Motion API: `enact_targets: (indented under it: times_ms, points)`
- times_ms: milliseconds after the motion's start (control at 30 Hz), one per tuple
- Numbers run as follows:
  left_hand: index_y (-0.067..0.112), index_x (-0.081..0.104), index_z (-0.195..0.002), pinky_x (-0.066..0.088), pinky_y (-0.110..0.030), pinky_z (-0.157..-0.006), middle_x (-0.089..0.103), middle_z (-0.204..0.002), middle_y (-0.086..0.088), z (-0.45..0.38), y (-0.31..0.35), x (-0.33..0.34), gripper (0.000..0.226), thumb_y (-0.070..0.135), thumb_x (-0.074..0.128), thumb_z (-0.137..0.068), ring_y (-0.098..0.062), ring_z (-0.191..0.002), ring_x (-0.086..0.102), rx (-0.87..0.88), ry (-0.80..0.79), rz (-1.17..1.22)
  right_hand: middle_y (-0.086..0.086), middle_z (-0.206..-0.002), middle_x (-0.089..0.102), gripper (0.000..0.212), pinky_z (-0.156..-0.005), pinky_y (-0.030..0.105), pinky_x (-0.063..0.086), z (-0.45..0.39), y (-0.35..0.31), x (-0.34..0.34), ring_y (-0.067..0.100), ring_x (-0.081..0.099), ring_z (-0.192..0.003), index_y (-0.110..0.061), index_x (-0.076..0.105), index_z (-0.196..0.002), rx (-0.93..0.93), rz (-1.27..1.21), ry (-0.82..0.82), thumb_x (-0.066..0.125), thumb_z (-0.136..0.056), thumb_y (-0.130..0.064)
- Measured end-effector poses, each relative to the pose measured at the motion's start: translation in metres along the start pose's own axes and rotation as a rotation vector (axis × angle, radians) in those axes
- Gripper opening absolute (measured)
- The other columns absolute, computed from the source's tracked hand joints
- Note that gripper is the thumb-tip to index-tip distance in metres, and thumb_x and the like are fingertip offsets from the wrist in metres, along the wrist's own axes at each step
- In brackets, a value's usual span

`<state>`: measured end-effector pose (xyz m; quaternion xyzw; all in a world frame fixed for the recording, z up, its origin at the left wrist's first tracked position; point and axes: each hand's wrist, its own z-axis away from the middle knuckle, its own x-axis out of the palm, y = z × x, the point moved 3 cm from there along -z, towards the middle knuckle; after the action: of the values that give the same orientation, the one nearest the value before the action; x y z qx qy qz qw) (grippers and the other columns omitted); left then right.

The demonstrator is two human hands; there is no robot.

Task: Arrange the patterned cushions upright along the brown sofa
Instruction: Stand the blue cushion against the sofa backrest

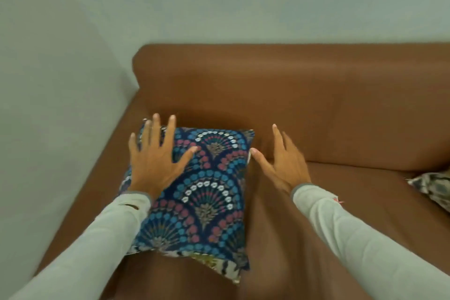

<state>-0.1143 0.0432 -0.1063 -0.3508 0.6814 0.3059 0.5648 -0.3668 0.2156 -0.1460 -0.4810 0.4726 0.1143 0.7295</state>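
both hands spread open, holding nothing: left hand (pixel 155 165) flat on the patterned cushion (pixel 202 192) lying on the brown sofa (pixel 316 109), right hand (pixel 282 165) just beside its edge; best to grasp both sides and tip it up against the backrest beyond the fingertips.

Two long pale grey fabric sleeves, each closed by a darker grey cuff at the wrist. Left sleeve (pixel 97 236) with a small dark slit near the cuff; right sleeve (pixel 360 234) with a small pink mark at 3 o'clock of its cuff.
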Motion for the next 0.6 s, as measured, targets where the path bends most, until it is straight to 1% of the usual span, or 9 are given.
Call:
enact_targets:
  times_ms: [67, 133, 200, 233, 333, 433, 533, 567, 600]
  points:
    - [0.019, 0.026, -0.170, 0.033, -0.067, -0.121, 0.032, -0.171, -0.026, 0.012, -0.062, 0.018, 0.116, 0.094, 0.027, -0.081, -0.047, -0.155, 0.037, -0.256, -0.133, 0.168, 0.010, -0.177, 0.021, 0.116, -0.128, 0.053, 0.029, -0.002, -0.021, 0.041, 0.033, 0.025, -0.162, -0.023, 0.001, -0.171, 0.177, -0.284, -0.177, 0.054, -0.088, -0.084]
    - [0.025, 0.019, -0.171, 0.033, -0.063, -0.125, 0.032, -0.172, -0.022, 0.024, -0.098, 0.035, 0.129, 0.105, 0.029, -0.071, -0.046, -0.155, 0.037, -0.495, -0.286, 0.437, 0.006, -0.172, 0.034, 0.130, -0.127, 0.053, 0.034, -0.004, -0.034, 0.075, 0.034, 0.036, -0.157, -0.024, 0.006, -0.171, 0.354, -0.529, -0.243, 0.067, -0.075, -0.087]
    - [0.031, 0.028, -0.168, 0.034, -0.057, -0.126, 0.045, -0.167, -0.013, 0.035, -0.104, 0.046, 0.116, 0.101, 0.042, -0.077, -0.043, -0.150, 0.045, -0.643, -0.371, 0.698, 0.002, -0.159, 0.053, 0.134, -0.121, 0.053, 0.043, -0.004, -0.040, 0.099, 0.033, 0.051, -0.146, -0.028, 0.021, -0.168, 0.432, -0.685, -0.206, 0.074, -0.060, -0.088]
    - [0.032, 0.035, -0.164, 0.037, -0.054, -0.124, 0.054, -0.161, -0.009, 0.038, -0.101, 0.050, 0.104, 0.095, 0.048, -0.082, -0.041, -0.145, 0.052, -0.667, -0.348, 0.778, 0.000, -0.152, 0.058, 0.125, -0.119, 0.053, 0.045, -0.003, -0.040, 0.105, 0.031, 0.056, -0.140, -0.029, 0.026, -0.165, 0.440, -0.740, -0.165, 0.078, -0.064, -0.082]
    - [0.033, 0.044, -0.156, 0.050, -0.052, -0.114, 0.069, -0.140, 0.000, 0.040, -0.080, 0.046, 0.095, 0.090, 0.058, -0.081, -0.031, -0.127, 0.067, -0.610, -0.209, 0.881, -0.004, -0.139, 0.063, 0.091, -0.115, 0.049, 0.049, 0.005, -0.033, 0.100, 0.025, 0.062, -0.131, -0.030, 0.035, -0.161, 0.411, -0.831, -0.016, 0.082, -0.086, -0.055]
    - [0.035, 0.042, -0.159, 0.051, -0.036, -0.112, 0.067, -0.136, 0.016, 0.032, -0.035, 0.033, 0.083, 0.069, 0.069, -0.089, -0.009, -0.123, 0.067, -0.443, -0.113, 0.986, -0.009, -0.138, 0.063, 0.088, -0.114, 0.040, 0.049, 0.019, -0.009, 0.066, 0.017, 0.063, -0.129, -0.031, 0.033, -0.162, 0.305, -0.825, 0.195, 0.077, -0.090, -0.057]
    - [0.036, 0.020, -0.171, 0.042, -0.004, -0.104, 0.051, -0.150, 0.031, 0.018, 0.038, 0.030, 0.098, 0.056, 0.073, -0.091, 0.025, -0.125, 0.052, -0.265, -0.085, 1.056, -0.012, -0.136, 0.066, 0.096, -0.102, 0.011, 0.049, 0.028, 0.038, 0.012, -0.014, 0.062, -0.117, -0.027, 0.035, -0.162, 0.221, -0.769, 0.398, 0.067, -0.081, -0.068]
    - [0.036, 0.012, -0.172, 0.040, 0.001, -0.100, 0.047, -0.151, 0.033, 0.013, 0.064, 0.034, 0.103, 0.056, 0.073, -0.091, 0.030, -0.124, 0.048, -0.222, -0.101, 1.077, -0.010, -0.136, 0.066, 0.096, -0.097, 0.005, 0.047, 0.030, 0.055, -0.008, -0.018, 0.062, -0.114, -0.025, 0.035, -0.162, 0.199, -0.737, 0.443, 0.066, -0.081, -0.068]
    - [0.039, 0.005, -0.172, 0.040, 0.000, -0.101, 0.046, -0.154, 0.032, 0.009, 0.091, 0.038, 0.108, 0.058, 0.073, -0.091, 0.028, -0.126, 0.049, -0.188, -0.123, 1.100, -0.007, -0.138, 0.066, 0.096, -0.096, 0.004, 0.047, 0.031, 0.074, -0.028, -0.015, 0.063, -0.115, -0.024, 0.034, -0.162, 0.185, -0.702, 0.478, 0.064, -0.083, -0.067]
